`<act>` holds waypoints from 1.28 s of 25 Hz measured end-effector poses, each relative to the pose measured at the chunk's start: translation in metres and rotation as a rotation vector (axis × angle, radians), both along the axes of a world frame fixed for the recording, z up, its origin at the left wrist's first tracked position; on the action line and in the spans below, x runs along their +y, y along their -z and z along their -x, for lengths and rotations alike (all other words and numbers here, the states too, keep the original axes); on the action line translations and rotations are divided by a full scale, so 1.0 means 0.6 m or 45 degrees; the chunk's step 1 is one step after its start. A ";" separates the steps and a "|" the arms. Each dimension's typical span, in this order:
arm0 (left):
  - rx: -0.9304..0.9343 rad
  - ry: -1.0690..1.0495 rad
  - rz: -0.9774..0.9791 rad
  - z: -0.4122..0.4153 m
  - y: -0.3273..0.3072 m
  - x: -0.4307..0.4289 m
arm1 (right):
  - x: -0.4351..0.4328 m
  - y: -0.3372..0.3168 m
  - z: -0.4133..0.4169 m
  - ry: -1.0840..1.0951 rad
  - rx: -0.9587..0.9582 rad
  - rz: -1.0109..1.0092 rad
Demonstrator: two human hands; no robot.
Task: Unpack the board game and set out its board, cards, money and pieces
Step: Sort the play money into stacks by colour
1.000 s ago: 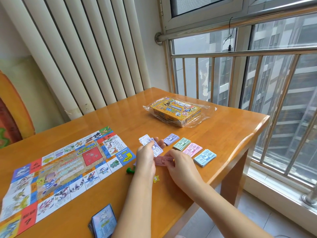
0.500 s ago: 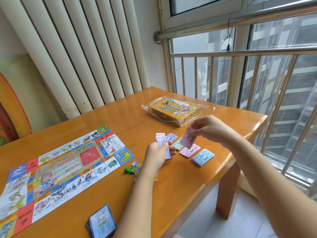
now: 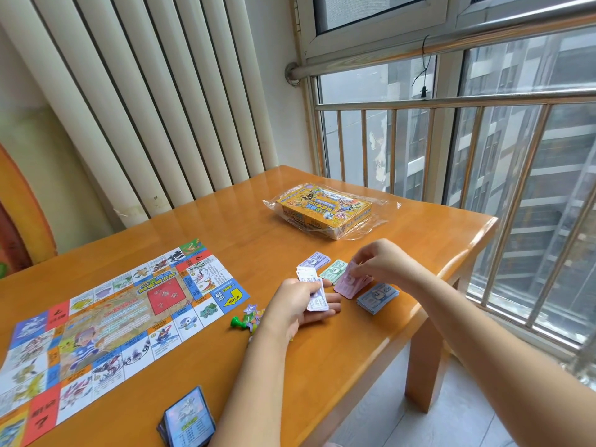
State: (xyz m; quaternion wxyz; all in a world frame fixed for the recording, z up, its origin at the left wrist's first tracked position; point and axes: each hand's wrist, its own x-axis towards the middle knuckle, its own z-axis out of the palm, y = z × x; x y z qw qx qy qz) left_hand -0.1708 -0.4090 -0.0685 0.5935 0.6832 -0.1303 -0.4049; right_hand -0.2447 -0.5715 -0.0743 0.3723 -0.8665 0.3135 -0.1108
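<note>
The right hand (image 3: 383, 262) has come down since half a second ago. Then it was lifted clear of the money on the near side of the game box (image 3: 324, 209); now it sits low, its thumb and curled fingers pinching a pink note (image 3: 350, 279) right on top of the pink pile (image 3: 345, 291). The left hand (image 3: 295, 306) has hardly shifted and grips a wad of notes (image 3: 314, 293), fingers curled round it.

The game box lies flat in its loose plastic wrap (image 3: 377, 221) towards the far end of the tabletop (image 3: 322, 366). On the near side of the box, four small heaps of money run in a slanting row. The purple pile (image 3: 314, 260) is closest to the box, then come the green pile (image 3: 333, 271), the pink pile and the blue pile (image 3: 377, 297), each a little further from it. Both hands work on that same near side, the left one further from the box than the right.

Well to the left of the box and nearer the person, the board (image 3: 113, 317) lies unfolded and flat. Between the board's corner and the left wrist — further from the box than the money — a green pawn (image 3: 237, 322) and some star tokens (image 3: 253, 312) huddle together, partly hidden by the wrist. Furthest from the box of all, at the near edge of the tabletop, sits a deck of cards (image 3: 188, 417), picture side up
</note>
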 end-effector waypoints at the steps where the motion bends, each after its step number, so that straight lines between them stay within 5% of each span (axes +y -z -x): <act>1: 0.011 0.004 0.013 -0.001 0.000 0.000 | 0.001 0.002 0.000 0.011 0.025 0.063; 6: 0.085 0.009 0.061 -0.004 0.006 -0.001 | 0.002 0.002 0.002 0.065 0.120 0.291; 12: 0.151 0.035 0.120 -0.001 0.007 -0.005 | -0.001 0.002 0.001 0.034 0.138 0.241; 16: 0.242 0.035 0.194 -0.010 0.003 0.002 | 0.006 -0.004 0.009 0.008 -0.101 0.206; 19: 0.364 0.050 0.350 -0.014 -0.001 0.003 | 0.025 -0.014 0.011 -0.105 -0.321 -0.047; 23: 0.194 0.078 0.485 -0.011 0.005 -0.001 | 0.046 -0.021 0.007 -0.184 -0.366 -0.148; 27: -0.211 0.049 0.335 -0.005 0.006 0.002 | 0.040 -0.034 0.009 -0.208 -0.370 -0.202; 32: -0.172 0.022 0.396 -0.003 0.002 0.002 | 0.032 -0.041 0.015 -0.251 -0.307 -0.251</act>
